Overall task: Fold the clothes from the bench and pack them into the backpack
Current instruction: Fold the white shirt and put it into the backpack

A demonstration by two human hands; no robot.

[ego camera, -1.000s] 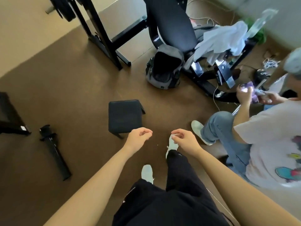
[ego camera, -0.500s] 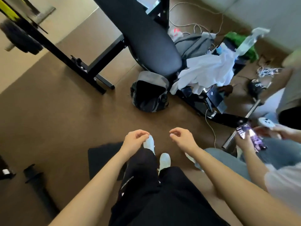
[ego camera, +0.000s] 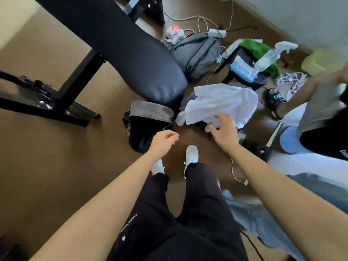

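Note:
A crumpled white garment (ego camera: 222, 104) lies heaped on the low end of the black padded bench (ego camera: 131, 53). My right hand (ego camera: 224, 129) reaches its near edge with fingers spread, touching the cloth without a clear grip. On the floor just left of the garment stands an open grey and black backpack (ego camera: 146, 125), mouth facing up. My left hand (ego camera: 163, 141) hovers in front of the backpack with fingers loosely curled, holding nothing.
A second grey backpack (ego camera: 197, 51) lies behind the bench among cables. A stool (ego camera: 244, 70) with green cloth and tissues stands at the back right. A seated person's legs (ego camera: 310, 140) fill the right side. The bench frame (ego camera: 56, 102) reaches out at left.
I have walked closer to the bench, so the backpack and garment are now just ahead. My right hand has stretched forward and opened onto the white garment. My left hand stays loosely curled.

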